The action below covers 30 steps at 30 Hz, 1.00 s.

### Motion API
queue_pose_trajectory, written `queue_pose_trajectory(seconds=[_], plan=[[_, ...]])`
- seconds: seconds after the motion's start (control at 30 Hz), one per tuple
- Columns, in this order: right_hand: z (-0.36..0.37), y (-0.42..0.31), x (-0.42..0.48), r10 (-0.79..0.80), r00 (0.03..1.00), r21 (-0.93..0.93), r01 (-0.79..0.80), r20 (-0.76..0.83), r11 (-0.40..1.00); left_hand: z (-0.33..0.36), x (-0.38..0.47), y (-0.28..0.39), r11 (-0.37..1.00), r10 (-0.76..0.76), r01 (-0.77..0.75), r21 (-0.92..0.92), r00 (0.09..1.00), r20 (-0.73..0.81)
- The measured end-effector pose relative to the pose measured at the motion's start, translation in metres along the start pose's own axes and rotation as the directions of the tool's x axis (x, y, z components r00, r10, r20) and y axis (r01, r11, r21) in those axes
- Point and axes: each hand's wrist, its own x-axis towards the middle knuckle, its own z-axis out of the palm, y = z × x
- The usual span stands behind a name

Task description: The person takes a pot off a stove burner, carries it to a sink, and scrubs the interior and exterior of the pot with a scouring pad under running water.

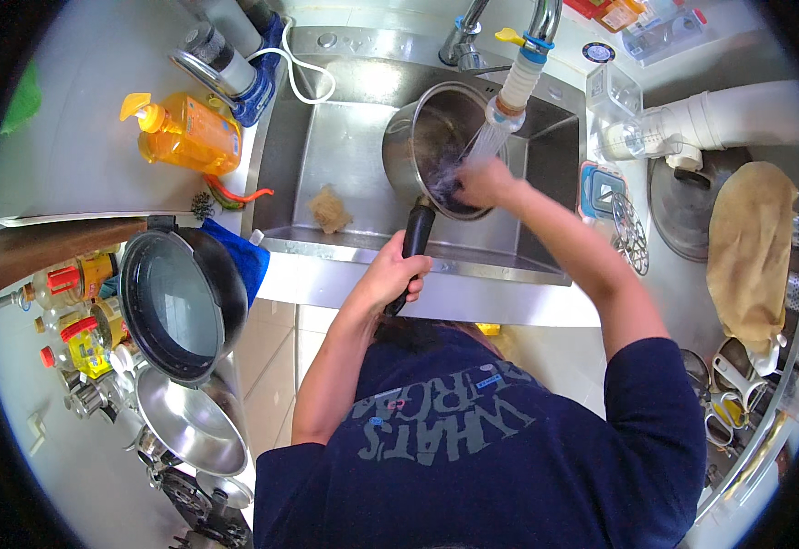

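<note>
My left hand point(394, 271) is closed around the black handle point(419, 230) of a stainless steel saucepan point(403, 147), which is tilted over the sink point(351, 130) with its mouth toward the right. Water runs from the flexible extension of the faucet point(517, 82) into the pan. My right hand point(485, 184) is at the pan's mouth, under the stream, blurred; its fingers are partly hidden by splashing water, and whether they hold anything does not show. A tan scrubbing pad point(330, 208) lies in the sink's left part.
Left of the sink stand an orange pump bottle point(193, 134), red chilies point(238, 192), a blue cloth point(238, 257) and a black lidded pot point(183, 305). A steel bowl point(193, 418) is lower left. To the right are a small lidded container point(603, 189), a wire rack point(629, 233) and a glass lid point(688, 206).
</note>
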Motion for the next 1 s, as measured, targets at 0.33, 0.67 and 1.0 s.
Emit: queue_pose_trajectory(seconds=[0.33,0.67,1.0], plan=[[0.039,-0.001,-0.047,0.006,0.8,0.464,0.342,-0.6,0.817,-0.001,0.006,-0.003,1.0,0.006,-0.008,-0.025,0.998,-0.057],[0.053,-0.023,-0.043,0.299,0.745,0.614,0.184,-0.597,0.768,0.004,0.025,-0.013,0.992,0.013,-0.022,-0.128,0.997,-0.07],[0.055,-0.001,-0.037,0.488,0.691,0.698,0.032,-0.533,0.716,0.0,0.009,-0.013,0.982,-0.059,0.048,-0.181,0.997,-0.053]])
